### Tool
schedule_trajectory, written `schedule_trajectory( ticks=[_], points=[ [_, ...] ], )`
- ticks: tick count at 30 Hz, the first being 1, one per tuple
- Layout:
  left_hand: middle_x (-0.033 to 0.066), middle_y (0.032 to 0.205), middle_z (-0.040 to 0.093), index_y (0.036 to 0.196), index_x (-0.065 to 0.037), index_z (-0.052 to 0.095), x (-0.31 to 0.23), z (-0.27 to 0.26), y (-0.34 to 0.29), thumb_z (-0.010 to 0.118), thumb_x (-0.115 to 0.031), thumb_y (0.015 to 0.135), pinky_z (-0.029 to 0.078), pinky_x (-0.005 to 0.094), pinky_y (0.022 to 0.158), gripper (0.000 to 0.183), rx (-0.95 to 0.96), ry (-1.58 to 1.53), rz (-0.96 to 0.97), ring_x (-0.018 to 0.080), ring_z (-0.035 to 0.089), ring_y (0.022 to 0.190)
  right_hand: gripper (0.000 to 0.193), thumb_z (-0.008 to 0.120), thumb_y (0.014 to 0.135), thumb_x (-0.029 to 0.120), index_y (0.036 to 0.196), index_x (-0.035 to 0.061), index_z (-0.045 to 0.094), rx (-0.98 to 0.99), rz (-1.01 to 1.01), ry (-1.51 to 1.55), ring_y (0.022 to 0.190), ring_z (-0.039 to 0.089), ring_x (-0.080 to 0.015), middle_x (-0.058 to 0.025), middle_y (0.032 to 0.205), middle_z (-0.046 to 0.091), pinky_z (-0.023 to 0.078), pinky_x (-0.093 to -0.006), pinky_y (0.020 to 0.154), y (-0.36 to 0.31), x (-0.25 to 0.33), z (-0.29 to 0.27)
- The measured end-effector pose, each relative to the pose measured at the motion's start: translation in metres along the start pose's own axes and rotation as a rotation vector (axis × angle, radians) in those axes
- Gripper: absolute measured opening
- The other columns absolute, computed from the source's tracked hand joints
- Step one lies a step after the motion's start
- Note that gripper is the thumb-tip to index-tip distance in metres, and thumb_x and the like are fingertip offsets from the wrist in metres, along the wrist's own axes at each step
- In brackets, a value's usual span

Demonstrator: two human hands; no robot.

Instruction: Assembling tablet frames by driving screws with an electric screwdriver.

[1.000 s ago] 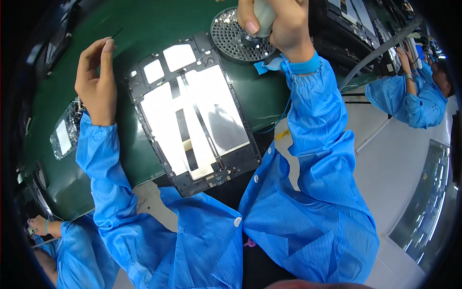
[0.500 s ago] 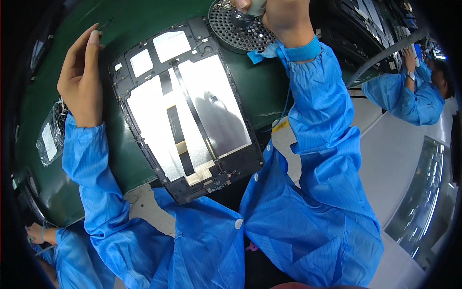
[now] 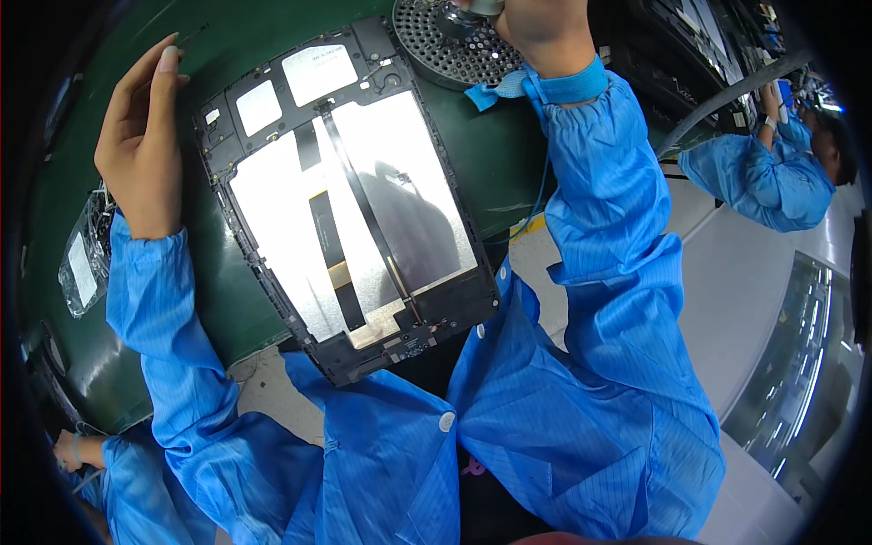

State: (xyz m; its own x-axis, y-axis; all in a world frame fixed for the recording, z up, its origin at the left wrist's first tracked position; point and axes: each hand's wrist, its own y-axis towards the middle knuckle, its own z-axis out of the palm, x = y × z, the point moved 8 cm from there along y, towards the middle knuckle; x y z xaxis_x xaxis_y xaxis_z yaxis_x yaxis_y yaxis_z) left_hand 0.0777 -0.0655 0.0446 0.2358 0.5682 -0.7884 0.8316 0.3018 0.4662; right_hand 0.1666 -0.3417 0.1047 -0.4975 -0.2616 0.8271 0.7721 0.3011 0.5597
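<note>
An open tablet housing with a bright silver inner plate and a dark frame lies tilted, its lower end over the bench's near edge. Left of it, my left hand is raised with thumb and index finger pinched together. A thin dark strip sticks out from those fingertips; its kind is too small to make out. At the top edge, my right hand is closed around a grey-green rounded thing, mostly cut off by the picture. It is above a round perforated metal dish with a dark knob.
The green bench carries a clear bag of dark parts at left. A blue wrist strap with a cord circles my right wrist. Stacked dark panels stand at upper right. Co-workers in blue sit right and lower left.
The tablet housing and my left hand appear slightly farther left and up. My right hand has gone a little higher, so less of the grey-green thing shows.
</note>
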Motion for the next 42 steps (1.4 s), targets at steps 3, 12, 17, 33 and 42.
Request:
schedule_trajectory(
  ticks=[3, 12, 17, 33, 42],
  points=[
    [0.0091, 0.115, 0.070, 0.124, -0.004, 0.068, 0.001, 0.003, 0.001, 0.065, -0.024, 0.098, 0.049, 0.0283, 0.095, 0.032, 0.004, -0.012, -0.013, 0.0157, 0.066, 0.101, 0.024, 0.056, 0.093, 0.012, 0.081, -0.0061, 0.067, -0.017, -0.015, -0.001, 0.041, 0.052, -0.0114, -0.0096, 0.066, 0.065, 0.040, -0.0246, 0.038, 0.000, 0.001, -0.001],
    [0.0079, 0.111, 0.072, 0.119, -0.007, 0.071, 0.001, -0.003, 0.000, 0.068, -0.025, 0.096, 0.050, 0.0286, 0.095, 0.030, -0.013, -0.005, -0.015, 0.0162, 0.068, 0.099, 0.020, 0.059, 0.093, 0.012, 0.086, -0.0057, 0.066, -0.048, 0.012, 0.014, 0.042, 0.053, -0.0108, -0.0100, 0.071, 0.067, 0.040, -0.0245, 0.037, 0.001, -0.003, 0.005],
    [0.0076, 0.112, 0.072, 0.119, -0.005, 0.070, 0.001, 0.004, 0.005, 0.069, -0.023, 0.096, 0.050, 0.0277, 0.092, 0.030, 0.002, -0.103, -0.046, 0.0149, 0.067, 0.097, 0.020, 0.062, 0.092, 0.015, 0.091, -0.0056, 0.065, -0.088, 0.103, 0.004, 0.043, 0.053, -0.0109, -0.0106, 0.074, 0.068, 0.040, -0.0241, 0.038, -0.002, 0.005, -0.005],
    [0.0022, 0.093, 0.071, 0.106, -0.003, 0.075, 0.015, -0.003, -0.002, 0.071, -0.021, 0.091, 0.044, 0.0205, 0.071, 0.024, 0.547, -0.181, -0.267, 0.0079, 0.061, 0.083, 0.023, 0.059, 0.092, 0.016, 0.090, -0.0068, 0.063, 0.024, 0.015, 0.116, 0.042, 0.053, -0.0126, -0.0132, 0.077, 0.067, 0.042, -0.0255, 0.037, 0.015, 0.024, 0.059],
    [0.0022, 0.093, 0.074, 0.105, -0.006, 0.077, 0.022, 0.005, -0.004, 0.073, -0.024, 0.089, 0.039, 0.0200, 0.059, 0.024, 0.566, -0.158, -0.175, 0.0047, 0.060, 0.076, 0.018, 0.060, 0.092, 0.010, 0.083, -0.0042, 0.066, 0.165, -0.037, 0.308, 0.044, 0.056, -0.0126, -0.0092, 0.074, 0.066, 0.040, -0.0251, 0.038, 0.033, 0.018, 0.149]
  ],
)
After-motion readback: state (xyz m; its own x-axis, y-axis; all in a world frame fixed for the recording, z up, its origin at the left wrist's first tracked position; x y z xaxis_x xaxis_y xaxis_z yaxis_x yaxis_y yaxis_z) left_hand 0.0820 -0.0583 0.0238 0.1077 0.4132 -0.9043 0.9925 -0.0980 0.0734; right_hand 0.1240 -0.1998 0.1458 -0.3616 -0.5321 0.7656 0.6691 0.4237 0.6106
